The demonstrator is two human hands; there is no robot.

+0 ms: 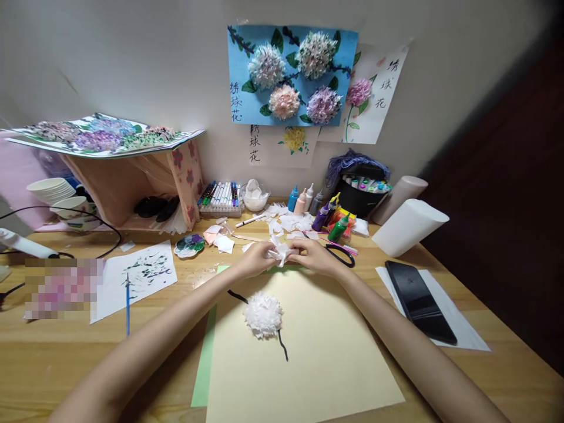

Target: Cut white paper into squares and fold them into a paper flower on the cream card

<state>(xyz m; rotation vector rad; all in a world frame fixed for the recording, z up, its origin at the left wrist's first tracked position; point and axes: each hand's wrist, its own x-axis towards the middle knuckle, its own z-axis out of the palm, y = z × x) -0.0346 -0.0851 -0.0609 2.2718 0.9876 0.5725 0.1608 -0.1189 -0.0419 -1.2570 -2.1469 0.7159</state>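
Observation:
My left hand [259, 258] and my right hand [309, 255] meet above the far edge of a cream sheet of paper [326, 346]. Between them they pinch a crumpled piece of white tissue paper [280, 251], both sets of fingers closed on it. Nearer to me on the sheet lies a round, ruffled white paper flower [263, 315]. Dark painted stem lines run out from its upper left and lower right. A green sheet [203, 376] shows beneath the cream one along its left side.
Behind my hands are scattered white paper scraps [293, 221], paint bottles [338, 228] and a marker tray [221, 200]. At left lie a paint palette [189, 245] and a brush [127, 305] on a painted sheet [152, 273]. A phone [420, 302] and paper roll [409, 228] are at right.

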